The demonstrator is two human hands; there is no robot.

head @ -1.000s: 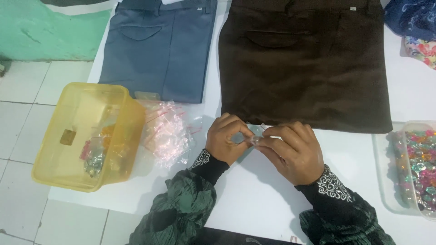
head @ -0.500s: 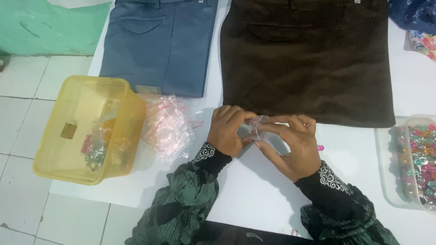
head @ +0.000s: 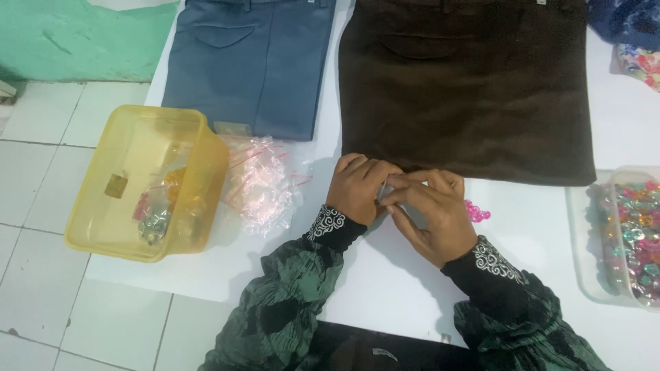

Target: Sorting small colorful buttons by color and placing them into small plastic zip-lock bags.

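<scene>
My left hand (head: 357, 187) and my right hand (head: 432, 214) meet over the white table (head: 385, 275), just below the hem of the folded brown trousers (head: 467, 82). Both pinch a small clear plastic bag (head: 386, 191), mostly hidden between the fingers. A few pink beads (head: 476, 211) lie on the table right beside my right hand. A heap of small clear bags with red strips (head: 260, 180) sits to the left of my left hand.
A yellow plastic tub (head: 148, 182) with small packets stands at the table's left edge. Folded blue trousers (head: 254, 62) lie at the back left. A clear tray of coloured beads (head: 629, 233) sits at the right edge. White floor tiles show on the left.
Both hands have stayed together on the small bag, with the fingers shifting around it. Pink beads now show beside my right hand.
</scene>
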